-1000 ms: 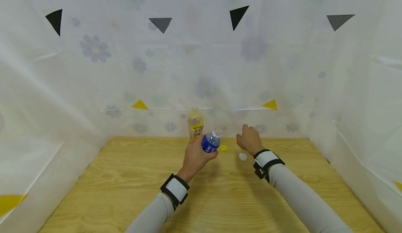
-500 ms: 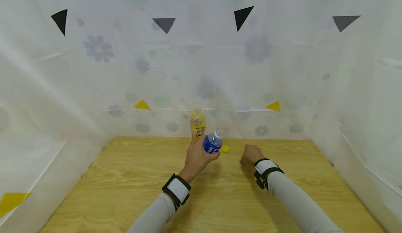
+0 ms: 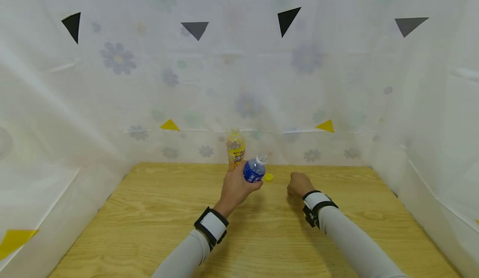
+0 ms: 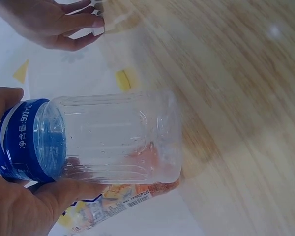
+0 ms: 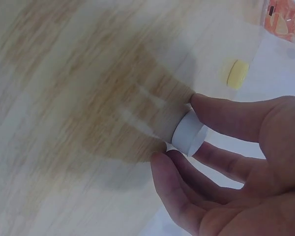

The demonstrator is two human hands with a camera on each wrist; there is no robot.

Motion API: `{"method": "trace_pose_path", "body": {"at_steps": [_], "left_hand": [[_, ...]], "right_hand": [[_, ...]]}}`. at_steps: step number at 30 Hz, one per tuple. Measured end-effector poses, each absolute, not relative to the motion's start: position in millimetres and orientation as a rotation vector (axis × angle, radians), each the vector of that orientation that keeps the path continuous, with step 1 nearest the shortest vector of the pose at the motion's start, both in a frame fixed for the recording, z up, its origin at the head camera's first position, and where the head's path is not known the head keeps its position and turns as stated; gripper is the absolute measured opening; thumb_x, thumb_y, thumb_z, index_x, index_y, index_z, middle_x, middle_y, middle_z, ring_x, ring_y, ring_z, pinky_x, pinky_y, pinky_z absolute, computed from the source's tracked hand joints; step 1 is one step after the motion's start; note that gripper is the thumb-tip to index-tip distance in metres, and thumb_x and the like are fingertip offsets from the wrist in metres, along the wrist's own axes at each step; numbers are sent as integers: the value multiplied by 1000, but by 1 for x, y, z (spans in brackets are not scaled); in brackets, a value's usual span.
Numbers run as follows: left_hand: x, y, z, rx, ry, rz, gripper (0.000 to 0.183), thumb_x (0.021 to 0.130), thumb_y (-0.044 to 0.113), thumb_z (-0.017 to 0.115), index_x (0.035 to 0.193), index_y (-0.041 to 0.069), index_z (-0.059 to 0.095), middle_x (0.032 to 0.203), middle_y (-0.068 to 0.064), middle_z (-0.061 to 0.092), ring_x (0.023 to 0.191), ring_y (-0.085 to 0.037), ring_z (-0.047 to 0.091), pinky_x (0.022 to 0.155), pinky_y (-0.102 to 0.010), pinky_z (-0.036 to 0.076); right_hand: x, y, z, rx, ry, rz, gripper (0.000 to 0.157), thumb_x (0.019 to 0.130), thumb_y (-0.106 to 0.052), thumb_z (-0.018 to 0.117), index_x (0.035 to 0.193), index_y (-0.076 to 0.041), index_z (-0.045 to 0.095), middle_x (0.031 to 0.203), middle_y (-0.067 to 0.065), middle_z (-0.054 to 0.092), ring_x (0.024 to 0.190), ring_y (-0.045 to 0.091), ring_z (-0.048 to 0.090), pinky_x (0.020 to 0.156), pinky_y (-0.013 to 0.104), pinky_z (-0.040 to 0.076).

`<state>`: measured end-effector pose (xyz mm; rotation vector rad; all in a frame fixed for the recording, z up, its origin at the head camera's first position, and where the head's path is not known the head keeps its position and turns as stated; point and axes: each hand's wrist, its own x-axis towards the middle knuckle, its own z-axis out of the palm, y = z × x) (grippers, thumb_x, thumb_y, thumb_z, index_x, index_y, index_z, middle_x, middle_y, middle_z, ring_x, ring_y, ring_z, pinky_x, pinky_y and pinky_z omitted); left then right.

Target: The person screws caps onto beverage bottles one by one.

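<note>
My left hand point(image 3: 235, 186) grips a clear plastic bottle with a blue label point(image 3: 254, 170) round the label. It is tilted and uncapped, its base point(image 4: 169, 142) towards the table in the left wrist view. Low at the tabletop, my right hand point(image 3: 300, 184) has thumb and fingertips around a small white bottle cap point(image 5: 189, 132), pinching it at the sides. From the head view the cap is hidden behind that hand. Just behind the left hand stands a yellow-labelled drink bottle point(image 3: 235, 147), also uncapped, its lower part covered by the hand.
A yellow bottle cap point(image 3: 268, 177) lies on the wooden table point(image 3: 157, 211) between the two hands, near the back edge. Pale flower-patterned sheeting point(image 3: 209, 82) walls in the back and both sides.
My right hand has come down from above onto the white cap and closed its fingertips around it. The left hand still holds the blue-labelled bottle in the same place.
</note>
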<state>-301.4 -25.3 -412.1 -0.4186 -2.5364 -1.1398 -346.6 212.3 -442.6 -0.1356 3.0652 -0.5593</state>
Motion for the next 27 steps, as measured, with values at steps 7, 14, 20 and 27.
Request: {"method": "trace_pose_path", "body": {"at_steps": [7,14,20,27], "left_hand": [[-301,-27,-414,-445,-2533,-1117,66,79,36,86,135,15,59,116,-10,73,101,-26,72,81,-42,58],[-301,-28,-413,-427,-2533,-1104,66,78,38,86,134,15,60,115,-11,73,100,-26,72,81,-42,58],[-301,-28,-412,-430,-2533,-1087,65,78,38,85,133,15,60,115,-10,73,99,-25,72,81,-41,58],[-302,-28,-411,-433,-2529,-1079,66,78,38,86,133,14,60,113,-10,73,96,-25,72,78,-40,59]], "right_hand": [[-343,210,-444,-170,3100,-586,16,72,6,58,88,8,60,77,14,55,68,26,43,62,36,38],[-342,207,-438,-206,3114,-678,15,78,4,56,92,10,61,79,18,60,66,25,49,60,36,42],[-344,197,-417,-201,3130,-785,20,88,-4,56,100,11,60,83,21,61,64,23,49,60,34,42],[-337,180,-395,-251,3212,-882,38,96,-15,56,125,9,61,108,28,69,86,39,65,74,50,53]]}}
